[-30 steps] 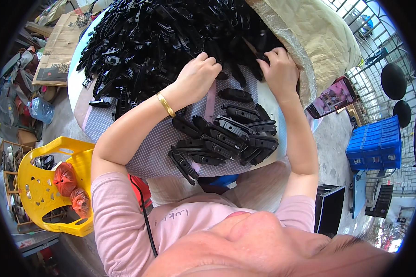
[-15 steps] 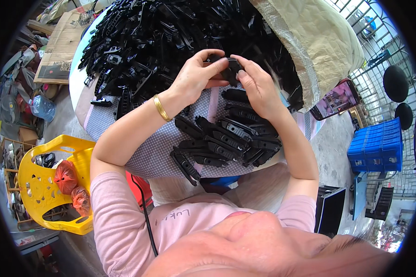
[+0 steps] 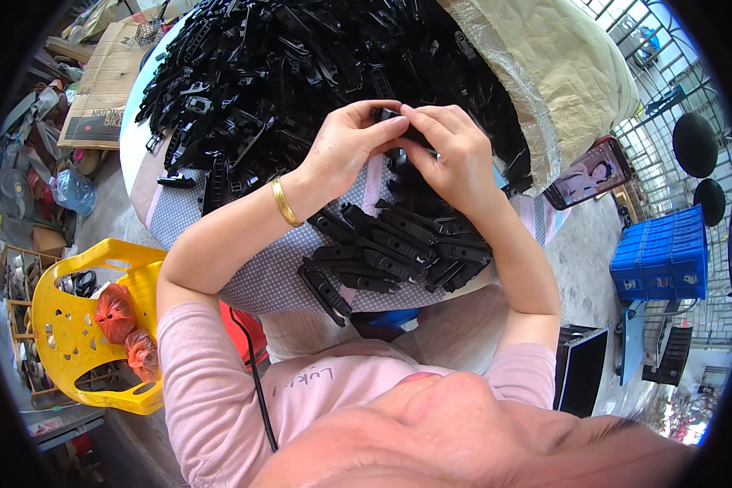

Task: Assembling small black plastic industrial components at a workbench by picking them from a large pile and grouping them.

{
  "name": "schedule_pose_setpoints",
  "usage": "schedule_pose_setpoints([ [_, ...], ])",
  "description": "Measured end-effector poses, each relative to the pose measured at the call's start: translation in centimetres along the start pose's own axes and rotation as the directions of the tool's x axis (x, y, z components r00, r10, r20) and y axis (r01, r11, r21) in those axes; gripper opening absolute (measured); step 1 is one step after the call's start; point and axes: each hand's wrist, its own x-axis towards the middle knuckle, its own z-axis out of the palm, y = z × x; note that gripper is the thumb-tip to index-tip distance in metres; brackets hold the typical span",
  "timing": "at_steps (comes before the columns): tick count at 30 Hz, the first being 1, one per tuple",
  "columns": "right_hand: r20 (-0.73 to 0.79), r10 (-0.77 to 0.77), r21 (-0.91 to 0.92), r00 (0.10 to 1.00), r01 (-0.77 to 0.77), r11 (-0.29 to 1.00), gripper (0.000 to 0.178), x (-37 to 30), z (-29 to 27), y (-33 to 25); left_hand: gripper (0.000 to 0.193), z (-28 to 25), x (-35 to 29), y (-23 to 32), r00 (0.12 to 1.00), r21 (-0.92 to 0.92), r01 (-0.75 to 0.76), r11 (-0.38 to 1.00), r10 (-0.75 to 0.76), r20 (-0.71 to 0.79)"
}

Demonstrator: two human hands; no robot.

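Note:
Both my hands meet over the near edge of a big heap of black plastic parts (image 3: 301,65). My left hand (image 3: 351,140), with a gold bangle (image 3: 285,202) on its wrist, pinches one end of a small black plastic part (image 3: 397,122). Around the other end close the fingers of my right hand (image 3: 449,150), hiding most of it. Below them a cluster of long, slotted black plastic pieces (image 3: 390,248) lies on the dotted cloth (image 3: 252,272).
A beige sack (image 3: 577,73) borders the heap at right, beside a propped phone (image 3: 590,172) with a lit screen. On the left stands a yellow chair (image 3: 77,342) with red bags (image 3: 116,314). Blue crates (image 3: 660,256) are stacked at far right.
My right hand has turned over the black part, its fingers coming closer to my left hand and covering more of it. The phone's screen picture has changed.

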Motion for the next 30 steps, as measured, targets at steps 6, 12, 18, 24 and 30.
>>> schedule_pose_setpoints([
  [6,-0.010,0.204,0.304,0.979,-0.192,0.933,0.049,0.2,0.0,0.2,0.030,-0.1,-0.2,1.1,0.985,0.036,-0.138,0.990,0.134,0.109],
  [12,0.486,0.292,0.538,0.824,-0.544,0.644,0.048,0.6,-2.1,1.3,0.032,-0.4,-0.4,1.9,0.954,0.376,-0.259,0.890,0.174,0.245],
  [18,0.322,0.329,0.525,0.888,-0.457,0.718,0.043,0.0,-1.8,0.7,0.033,-0.2,-0.6,2.4,0.921,0.364,-0.344,0.866,0.236,0.309],
  [24,0.365,0.435,0.653,0.823,-0.559,0.511,0.031,0.3,-3.3,5.1,0.031,0.6,-1.7,3.2,0.901,0.317,-0.074,0.946,-0.073,0.428],
  [30,0.300,0.318,-0.038,0.900,-0.321,0.946,0.028,-0.9,-1.6,6.6,0.028,-0.4,-1.0,2.5,0.668,0.471,-0.199,0.859,-0.233,0.707],
])
